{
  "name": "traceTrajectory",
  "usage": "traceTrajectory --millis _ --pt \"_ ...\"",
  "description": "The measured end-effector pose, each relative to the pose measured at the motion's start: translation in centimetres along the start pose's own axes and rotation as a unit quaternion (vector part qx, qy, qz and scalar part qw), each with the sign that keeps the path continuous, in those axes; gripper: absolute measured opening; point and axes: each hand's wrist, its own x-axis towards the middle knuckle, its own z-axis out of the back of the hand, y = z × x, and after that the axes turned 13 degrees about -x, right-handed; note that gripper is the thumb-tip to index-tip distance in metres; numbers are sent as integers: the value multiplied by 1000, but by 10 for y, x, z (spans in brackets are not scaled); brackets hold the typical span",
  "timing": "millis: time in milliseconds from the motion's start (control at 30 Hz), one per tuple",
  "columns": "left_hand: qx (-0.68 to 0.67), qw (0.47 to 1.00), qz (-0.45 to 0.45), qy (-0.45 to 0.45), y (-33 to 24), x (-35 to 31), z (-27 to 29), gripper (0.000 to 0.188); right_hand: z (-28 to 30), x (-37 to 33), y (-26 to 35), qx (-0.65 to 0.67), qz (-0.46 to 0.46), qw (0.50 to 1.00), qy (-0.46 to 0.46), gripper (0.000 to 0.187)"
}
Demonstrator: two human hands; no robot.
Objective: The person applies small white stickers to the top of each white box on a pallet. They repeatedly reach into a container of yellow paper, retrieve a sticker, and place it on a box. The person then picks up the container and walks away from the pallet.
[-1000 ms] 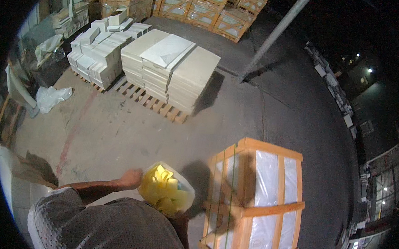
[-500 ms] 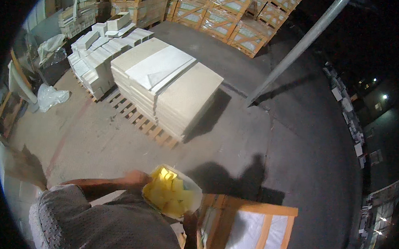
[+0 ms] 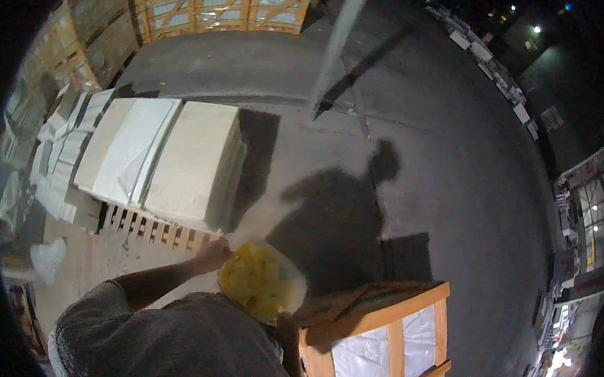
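Note:
A pale, roundish tub is in front of my body, filled with several yellow pieces whose kind I cannot make out. My left hand grips its rim on the far left side. At the near right edge of the tub, my right hand is in shadow, closed on the rim with its fingers partly hidden. Close to my right forearm is an orange-brown wooden crate with white wrapped contents between its slats.
Ahead to the left, cream slabs are stacked on a wooden pallet, beside more pale blocks. A grey pole rises from the floor. Wrapped wooden crates line the back. Clear plastic lies at the left.
My view has turned to the right, so the slab stack and pole appear further left. I have come nearer the slabs and crate, with the tub still between both hands.

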Motion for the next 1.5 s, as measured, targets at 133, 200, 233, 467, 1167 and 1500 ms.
traceTrajectory --millis 133,200,233,467,1167,1500 --pt "-71 991 -109 20 -8 125 -28 26 33 94 -30 -155 -7 987 41 24" --pt "-86 995 41 18 -37 185 -38 25 51 156 -55 -280 45 949 138 22" --pt "-159 987 26 27 -53 203 -41 27 60 180 -66 -301 63 935 177 21" --pt "95 995 -29 18 -164 337 -64 22 144 330 -157 -320 98 941 57 20" --pt "-299 931 27 206 -563 845 -172 37 396 748 -372 115 -174 977 -40 19" --pt "-258 951 -25 171 -647 1100 -311 39 534 979 -563 112 -117 986 32 21"
